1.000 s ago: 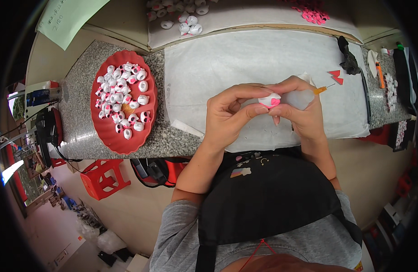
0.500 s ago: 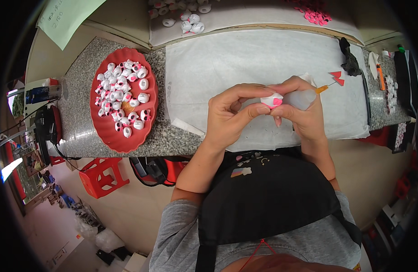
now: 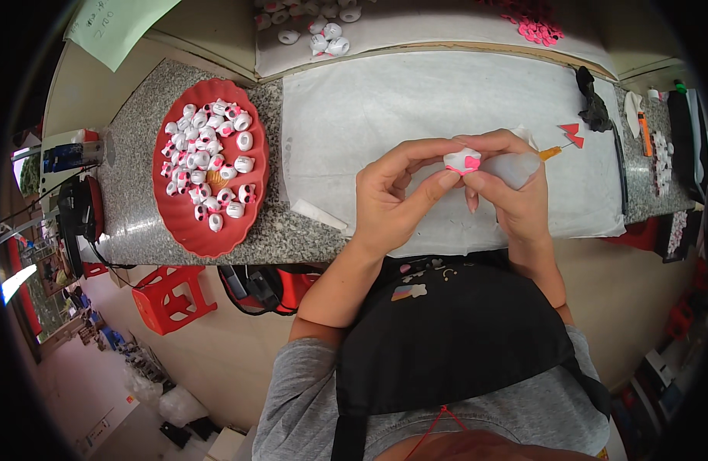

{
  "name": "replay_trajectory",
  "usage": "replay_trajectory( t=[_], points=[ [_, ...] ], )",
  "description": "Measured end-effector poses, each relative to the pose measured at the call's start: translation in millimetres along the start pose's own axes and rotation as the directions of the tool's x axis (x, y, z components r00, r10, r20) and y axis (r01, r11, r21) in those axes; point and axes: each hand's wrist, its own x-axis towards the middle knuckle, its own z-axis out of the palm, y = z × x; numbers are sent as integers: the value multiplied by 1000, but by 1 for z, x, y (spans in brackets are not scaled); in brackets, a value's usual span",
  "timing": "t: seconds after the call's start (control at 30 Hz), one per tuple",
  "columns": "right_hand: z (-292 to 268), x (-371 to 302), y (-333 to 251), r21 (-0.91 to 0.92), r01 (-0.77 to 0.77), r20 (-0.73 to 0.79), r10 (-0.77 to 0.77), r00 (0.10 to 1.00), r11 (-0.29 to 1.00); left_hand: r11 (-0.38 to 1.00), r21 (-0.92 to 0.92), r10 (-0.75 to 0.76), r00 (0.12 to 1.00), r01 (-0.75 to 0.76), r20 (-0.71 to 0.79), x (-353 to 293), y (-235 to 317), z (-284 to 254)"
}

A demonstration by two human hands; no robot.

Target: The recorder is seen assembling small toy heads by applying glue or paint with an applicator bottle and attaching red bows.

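Observation:
Over the white sheet, my left hand [image 3: 392, 196] pinches a small white figurine head [image 3: 456, 160] between thumb and fingers. A pink bow-like piece [image 3: 472, 162] sits on its right side, and a pink edge shows below. My right hand [image 3: 521, 201] presses thumb and index finger against the head's other side. Tucked in that same palm is a translucent squeeze bottle [image 3: 514, 168], partly covered by the fingers. Its orange tip [image 3: 550, 154] carries a thin needle that points away to the right, near small red triangular pieces [image 3: 575, 140].
At left, a red scalloped plate [image 3: 239, 240] holds many white heads with pink parts. More heads [image 3: 329, 38] and pink pieces [image 3: 540, 32] lie on the shelf behind. A black cloth [image 3: 592, 100] and an orange cutter [image 3: 644, 134] lie at right; a white strip [image 3: 318, 214] lies left.
The figurine head has been turned a little between my fingers, and its pink bow-like piece shows more fully and slightly higher. Both hands stay in nearly the same place.

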Motion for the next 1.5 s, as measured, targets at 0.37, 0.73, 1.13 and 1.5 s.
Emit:
replay_trajectory(
  t=[0.37, 0.73, 1.13, 1.5],
  points=[
    [2, -12, -2, 80, 21, -8, -20, 1000, 997, 978, -175, 134, 985, -114, 106, -1, -3, -4],
    [11, 9, -5, -1, -1, 52, 1, 999, 1000, 837, 450, 511, 740, -312, -437, -4, 48, -49],
    [-21, -9, -5, 81, 93, 34, -96, 995, 992, -186, 983, 266, 962, -7, 57, 97, 7, -77],
    [-36, -13, -10, 68, 238, -216, -219, 952, 969, 810, 582, 124, 990, -63, -65, 62, 23, -38]
  ],
)
